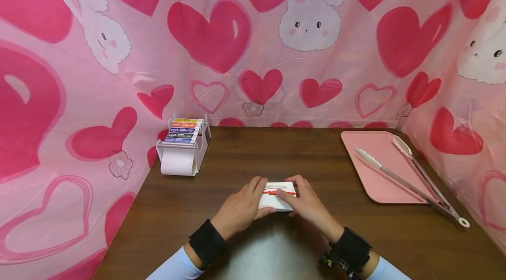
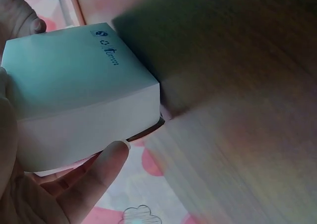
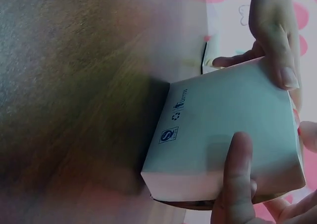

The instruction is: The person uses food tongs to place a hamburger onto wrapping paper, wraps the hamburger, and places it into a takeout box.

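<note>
A small white cardboard box (image 1: 272, 203) with a red band and printing on top is held between both hands, near the front of the table. My left hand (image 1: 242, 204) grips its left end, fingers at the far side and thumb at the near side. On the right end, my right hand (image 1: 312, 206) holds it with the thumb lying across the top. Both wrist views show a plain side of the box (image 2: 74, 70) with small dark printed symbols. In the right wrist view, a finger lies along that plain side of the box (image 3: 213, 110).
At the back left stands a white dispenser (image 1: 203, 144) with a paper roll and coloured strips on top. A pink tray (image 1: 375, 140) lies at the right, with metal tongs (image 1: 399, 179) across it, their end past its edge. Heart-patterned cloth surrounds the wooden table (image 1: 276, 152).
</note>
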Motion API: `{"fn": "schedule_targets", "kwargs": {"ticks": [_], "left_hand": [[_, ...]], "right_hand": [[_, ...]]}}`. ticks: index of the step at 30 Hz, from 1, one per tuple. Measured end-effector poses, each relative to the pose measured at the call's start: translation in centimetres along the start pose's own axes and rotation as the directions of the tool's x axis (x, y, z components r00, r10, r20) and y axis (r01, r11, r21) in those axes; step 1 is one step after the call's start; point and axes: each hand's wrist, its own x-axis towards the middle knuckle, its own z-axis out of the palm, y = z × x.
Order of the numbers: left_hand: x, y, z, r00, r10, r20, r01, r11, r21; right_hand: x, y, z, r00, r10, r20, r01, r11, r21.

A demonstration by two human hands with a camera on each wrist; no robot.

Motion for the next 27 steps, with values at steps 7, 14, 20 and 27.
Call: {"fn": "schedule_targets", "kwargs": {"ticks": [7, 14, 20, 27], "left_hand": [[-0.17, 0.15, -0.04, 1.000, 0.005, -0.001, -0.005, 1.000, -0.012], [-0.23, 0.31, 0.14, 1.000, -0.019, 0.021, 0.019, 0.999, -0.035], [-0.25, 0.41, 0.23, 1.000, -0.015, 0.022, 0.016, 0.999, -0.035], [-0.31, 0.25, 0.25, 1.000, 0.018, -0.010, -0.018, 1.000, 0.023]], "right_hand": [[-0.18, -0.04, 0.52, 0.999, -0.026, -0.030, 0.025, 0.999, -0.038], [-0.38, -0.02, 0.81, 0.998, -0.032, -0.047, 0.030, 0.998, -0.055], [-0.47, -0.06, 0.95, 0.999, -0.019, -0.049, 0.017, 0.999, -0.051], [-0.54, -0.15, 0.69, 1.000, -0.012, -0.017, 0.012, 1.000, -0.003]]}}
